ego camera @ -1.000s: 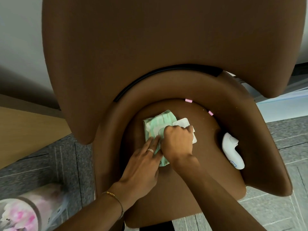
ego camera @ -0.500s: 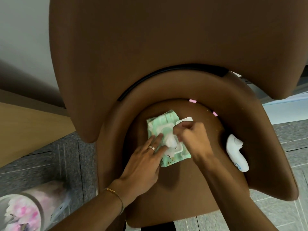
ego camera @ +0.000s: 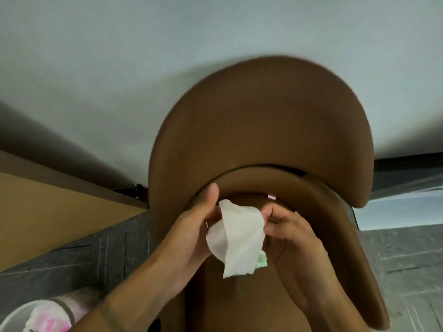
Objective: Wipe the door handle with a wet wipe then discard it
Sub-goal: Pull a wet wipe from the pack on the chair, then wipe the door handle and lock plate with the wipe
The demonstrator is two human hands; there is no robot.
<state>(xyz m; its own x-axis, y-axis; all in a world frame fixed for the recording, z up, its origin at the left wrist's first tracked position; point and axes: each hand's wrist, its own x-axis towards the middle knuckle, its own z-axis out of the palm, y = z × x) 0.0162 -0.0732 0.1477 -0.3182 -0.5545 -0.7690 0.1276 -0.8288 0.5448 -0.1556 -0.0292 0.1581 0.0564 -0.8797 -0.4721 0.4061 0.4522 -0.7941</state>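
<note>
A white wet wipe [ego camera: 239, 238] hangs spread between both of my hands above the brown chair seat. My left hand [ego camera: 194, 233] pinches its left edge, thumb up. My right hand [ego camera: 290, 233] pinches its right corner with the fingertips. Just below the wipe a small corner of the green wipes pack [ego camera: 262, 261] shows; the rest of the pack is hidden behind the wipe and my hands. No door handle is in view.
A brown upholstered chair [ego camera: 263, 130] fills the middle, its back against a pale wall. A bin with a pink-and-white liner [ego camera: 45, 317] stands at the lower left on the grey tiled floor [ego camera: 79, 262]. A wooden panel [ego camera: 48, 212] runs along the left.
A wipe has come out of the pack and been lifted off the seat; my left hand left the pack and now holds the wipe too. The view has tilted up.
</note>
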